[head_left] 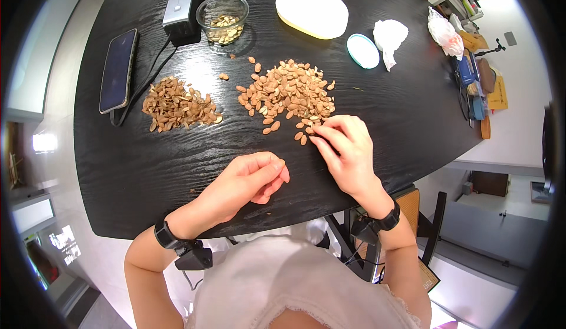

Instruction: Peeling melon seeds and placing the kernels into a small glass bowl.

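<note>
A pile of whole brown seeds (pixel 289 90) lies on the black table in front of me, with several loose seeds at its near edge. My right hand (pixel 349 152) reaches to that edge, thumb and forefinger closing around a brown seed (pixel 310 130). Nearer to me, my left hand (pixel 250 179) is closed, its thumb pressed against the curled forefinger; whatever is between them is too hidden to name. Left of the seeds sits a heap of split brown shells (pixel 180 106). Behind it, a clear glass bowl (pixel 223 18) holds pale green kernels.
A phone (pixel 118 70) and a grey-black box (pixel 181 8) with a cable occupy the left side. At the back are a white oval container (pixel 312 10), a small round teal-rimmed lid (pixel 362 51) and crumpled white tissue (pixel 390 37). A cane chair (pixel 408 211) stands at right.
</note>
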Demonstrator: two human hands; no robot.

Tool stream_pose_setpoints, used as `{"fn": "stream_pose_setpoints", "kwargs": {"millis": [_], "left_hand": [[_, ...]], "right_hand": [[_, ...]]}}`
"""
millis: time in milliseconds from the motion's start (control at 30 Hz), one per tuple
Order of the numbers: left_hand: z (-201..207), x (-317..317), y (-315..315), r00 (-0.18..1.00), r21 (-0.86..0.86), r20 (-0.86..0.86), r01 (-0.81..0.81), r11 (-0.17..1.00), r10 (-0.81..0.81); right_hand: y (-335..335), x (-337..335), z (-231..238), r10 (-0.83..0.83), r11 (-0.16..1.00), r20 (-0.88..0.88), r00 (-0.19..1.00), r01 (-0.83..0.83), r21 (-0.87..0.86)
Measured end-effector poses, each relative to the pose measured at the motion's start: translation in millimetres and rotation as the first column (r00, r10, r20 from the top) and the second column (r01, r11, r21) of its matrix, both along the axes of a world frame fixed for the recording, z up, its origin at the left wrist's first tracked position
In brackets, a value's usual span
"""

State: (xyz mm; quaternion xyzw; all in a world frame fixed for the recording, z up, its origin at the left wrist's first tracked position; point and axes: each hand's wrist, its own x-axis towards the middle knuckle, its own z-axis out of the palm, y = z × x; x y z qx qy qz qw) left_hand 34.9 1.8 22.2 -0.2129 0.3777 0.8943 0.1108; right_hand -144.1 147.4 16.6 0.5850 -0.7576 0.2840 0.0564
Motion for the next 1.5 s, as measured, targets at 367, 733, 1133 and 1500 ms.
{"fn": "stream_pose_setpoints", "kwargs": {"millis": [367, 733, 1133, 1500], "left_hand": [[2, -3, 8, 0.994, -0.272, -0.038, -0.105, 0.957, 0.099], [-11, 2, 1, 0.994, -0.006, -0.067, -0.082, 0.997, 0.081], [-7, 1, -2, 0.998, -0.048, -0.055, -0.035, 0.998, 0.032], [-4, -1, -4, 0.998, -0.19, -0.044, -0.057, 0.98, 0.05]], "right_hand": [[-2, 49, 24, 0.007, 0.999, 0.729, 0.685, 0.025, -0.034], [-8, 53, 15, 0.124, 0.989, 0.412, 0.903, -0.081, -0.121], [-6, 47, 15, 0.133, 0.99, 0.51, 0.85, -0.092, -0.107], [-6, 52, 10, 0.113, 0.99, 0.58, 0.807, -0.043, -0.133]]}}
